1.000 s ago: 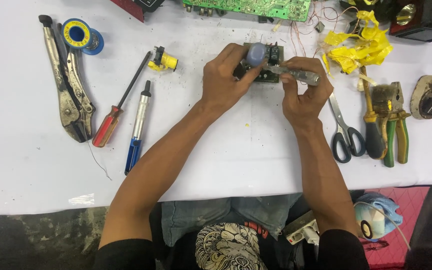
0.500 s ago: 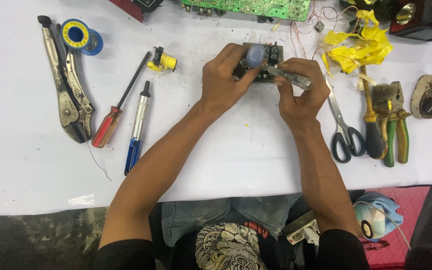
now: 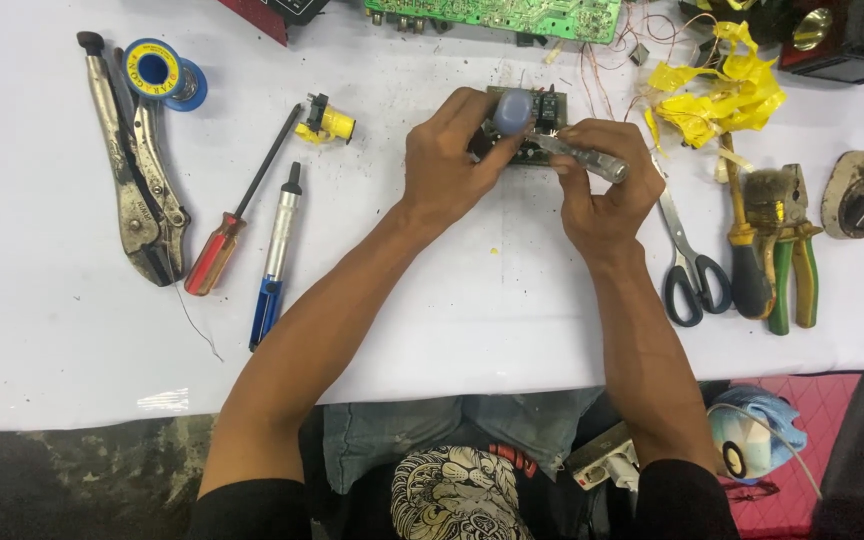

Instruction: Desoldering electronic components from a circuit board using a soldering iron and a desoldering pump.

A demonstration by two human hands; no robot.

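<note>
My left hand (image 3: 449,162) grips a small dark circuit board (image 3: 535,118) with a blue-grey cylindrical capacitor (image 3: 513,110) standing on it, at the middle back of the white table (image 3: 452,300). My right hand (image 3: 602,190) holds a clear-handled screwdriver (image 3: 592,160), its tip pointing left into the board. Both hands meet over the board, and part of it is hidden by my fingers.
Locking pliers (image 3: 137,170), a blue solder spool (image 3: 162,72), a red-handled screwdriver (image 3: 237,215) and a silver-blue desoldering pump (image 3: 276,255) lie at left. A small yellow part (image 3: 327,122) lies nearby. Scissors (image 3: 687,260), pliers (image 3: 787,245), yellow tape scraps (image 3: 717,95) and a green circuit board (image 3: 497,15) are at right and back.
The hands and the small board have stayed almost in place; the screwdriver in my right hand shifted slightly against the board.
</note>
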